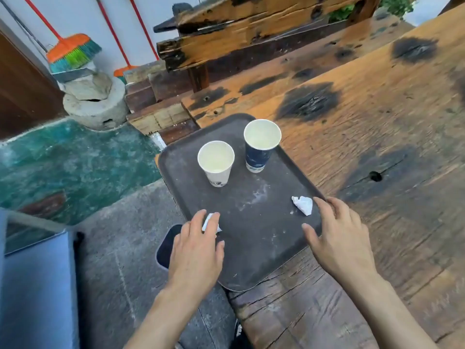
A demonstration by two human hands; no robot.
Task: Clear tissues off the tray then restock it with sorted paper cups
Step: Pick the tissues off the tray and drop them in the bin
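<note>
both forearms are bare, no sleeves; left hand [195, 250] and right hand [338, 238] wear no gloves or rings.

Both forearms are stretched forward; the left hand [196, 250] and right hand [339, 238] are held palm-down, fingers loosely spread.

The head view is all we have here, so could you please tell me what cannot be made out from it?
- Tissue under the left hand: this tissue is mostly covered by the fingers; whether it is gripped is unclear.
- Print on the white cup and blue cup: too small and blurred to read.
- Tray near-right rim: covered by the right hand.
- Dark object below the tray's left edge: partly hidden by the left hand and the tray.
</note>
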